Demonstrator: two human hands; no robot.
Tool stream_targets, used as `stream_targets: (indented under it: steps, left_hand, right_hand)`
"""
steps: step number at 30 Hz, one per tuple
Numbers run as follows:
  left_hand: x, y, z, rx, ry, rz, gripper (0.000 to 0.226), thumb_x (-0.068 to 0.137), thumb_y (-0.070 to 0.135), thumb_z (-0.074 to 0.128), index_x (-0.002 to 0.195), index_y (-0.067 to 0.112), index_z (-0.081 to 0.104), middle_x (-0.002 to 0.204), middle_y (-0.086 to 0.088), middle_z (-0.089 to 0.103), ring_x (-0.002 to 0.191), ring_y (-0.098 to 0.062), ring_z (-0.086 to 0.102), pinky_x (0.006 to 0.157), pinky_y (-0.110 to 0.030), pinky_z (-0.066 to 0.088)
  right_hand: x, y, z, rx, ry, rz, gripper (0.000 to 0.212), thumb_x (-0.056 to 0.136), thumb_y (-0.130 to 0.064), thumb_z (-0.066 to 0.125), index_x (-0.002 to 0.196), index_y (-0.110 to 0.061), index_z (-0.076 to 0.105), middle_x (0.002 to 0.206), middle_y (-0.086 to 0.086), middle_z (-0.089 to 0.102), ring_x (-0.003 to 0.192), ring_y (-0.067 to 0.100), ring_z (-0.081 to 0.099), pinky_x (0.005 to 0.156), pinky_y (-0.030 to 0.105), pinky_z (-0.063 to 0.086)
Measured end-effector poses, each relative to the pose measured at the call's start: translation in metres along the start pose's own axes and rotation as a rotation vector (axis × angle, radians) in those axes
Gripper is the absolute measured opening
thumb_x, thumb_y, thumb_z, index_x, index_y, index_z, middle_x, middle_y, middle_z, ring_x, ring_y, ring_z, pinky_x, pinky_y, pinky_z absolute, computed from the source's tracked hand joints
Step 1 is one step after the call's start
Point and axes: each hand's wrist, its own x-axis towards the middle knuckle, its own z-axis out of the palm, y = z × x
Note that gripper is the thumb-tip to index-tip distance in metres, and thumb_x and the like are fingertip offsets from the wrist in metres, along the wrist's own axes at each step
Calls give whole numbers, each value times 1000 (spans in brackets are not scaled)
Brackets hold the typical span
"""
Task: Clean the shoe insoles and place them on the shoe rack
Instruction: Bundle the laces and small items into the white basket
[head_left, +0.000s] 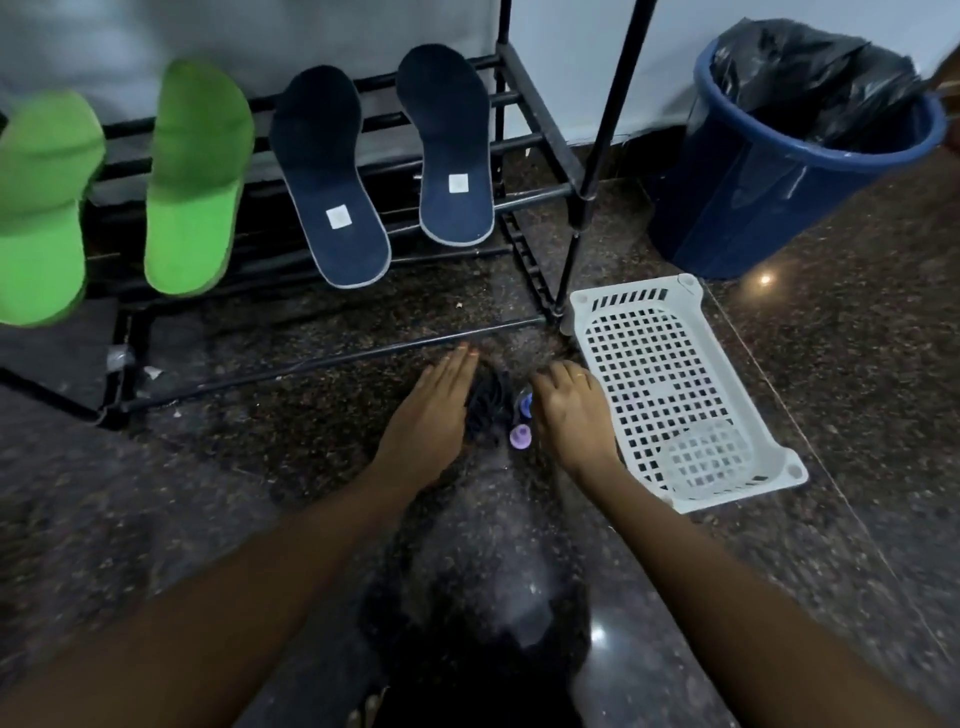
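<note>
Four insoles lie on the bars of the black shoe rack, toes toward the wall. Two are green: the left green insole sits at the frame's edge, with the right green insole just beside it. Two are navy, each with a small white square label: the left navy insole hangs lower than the right navy insole, which sits near the rack's upright post.

In front of the rack, both arms reach down to the speckled dark floor. The left hand is flat, fingers straight and together, its edge against a dark ridged object that is too blurred to name. The right hand has bent fingers just beside a small purple-capped bottle; whether it grips the bottle cannot be told.

A white perforated plastic basket lies on the floor to the right hand's right, touching the rack's foot. Behind it stands a blue bin lined with a black bag.
</note>
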Motion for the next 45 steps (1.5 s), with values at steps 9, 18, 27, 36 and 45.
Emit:
stream_targets:
  steps: [9, 18, 27, 36, 45]
  left_hand:
    - [-45, -48, 25, -77, -195, -259, 57, 103, 12, 31, 152, 10, 3, 161, -3, 0, 147, -14, 4, 115, -21, 6]
    - [-46, -48, 33, -176, -235, -275, 52, 101, 9, 34, 151, 11, 19, 159, -2, 14, 147, -14, 10, 116, -25, 16]
    - [-22, -31, 8, -220, -190, -357, 29, 100, 17, 43, 126, 12, 53, 115, -10, 64, 107, -28, 60, 84, -39, 47]
    - [-2, -41, -33, -684, 147, -426, 25, 96, -2, 41, 92, 2, 66, 67, 1, 58, 63, -13, 55, 70, -27, 49]
    - [-13, -64, -52, -1241, 453, -892, 27, 102, 4, 35, 87, 12, 56, 73, 0, 51, 62, -6, 51, 64, -16, 52]
  right_hand:
    - [12, -48, 39, 85, -28, -209, 20, 62, -3, 74, 82, -4, 70, 78, 12, 63, 67, 31, 60, 55, 28, 47]
    - [15, -70, 63, -161, -117, -338, 26, 70, -13, 44, 67, -12, 70, 75, 6, 61, 69, 25, 58, 69, 31, 31]
    - [23, -77, 45, 54, 73, -297, 4, 66, -5, 65, 67, -8, 68, 66, 8, 60, 65, 27, 60, 83, 37, 30]
    - [46, -37, 8, 356, 53, -81, 8, 74, -8, 62, 77, -2, 67, 74, 15, 63, 68, 33, 61, 66, 36, 40]
    - [41, 15, 3, 651, 6, 386, 18, 86, -5, 60, 102, 1, 66, 98, 18, 68, 87, 28, 63, 73, 26, 45]
